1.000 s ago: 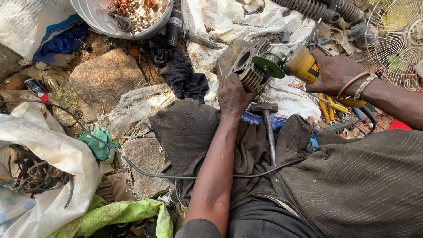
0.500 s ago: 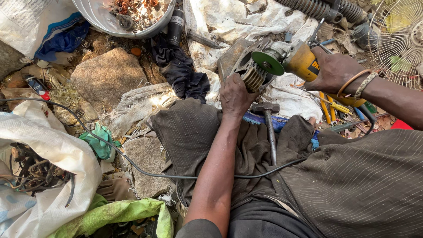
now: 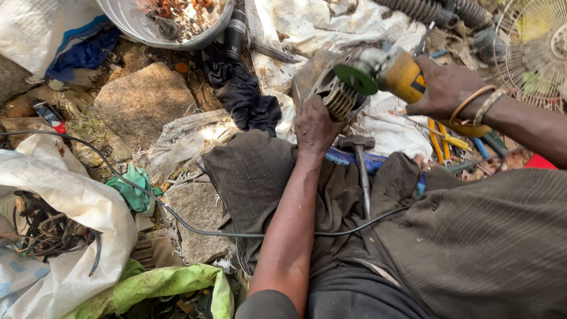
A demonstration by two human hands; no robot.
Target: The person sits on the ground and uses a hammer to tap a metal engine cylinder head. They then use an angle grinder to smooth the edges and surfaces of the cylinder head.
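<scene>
My left hand [image 3: 314, 125] grips a round metal motor part [image 3: 336, 90] with copper-coloured windings, holding it steady on the ground ahead of my knees. My right hand [image 3: 444, 88], with bangles on the wrist, holds a yellow angle grinder [image 3: 401, 75]. The grinder's green disc [image 3: 355, 78] sits right at the top edge of the motor part. A hammer [image 3: 358, 158] lies between my legs, its head just below my left hand. The grinder's black cable [image 3: 177, 218] runs across my lap and off to the left.
A metal bowl of scrap bits [image 3: 177, 20] stands at the top. Flat stones [image 3: 142, 100] and a black cloth [image 3: 245, 94] lie left of the motor part. A white sack of wires [image 3: 53, 218] is at left; a fan guard [image 3: 534, 47] and yellow-handled pliers [image 3: 440, 139] at right.
The grinder's disc has come down closer onto the motor part. My left hand keeps its hold in the same place.
</scene>
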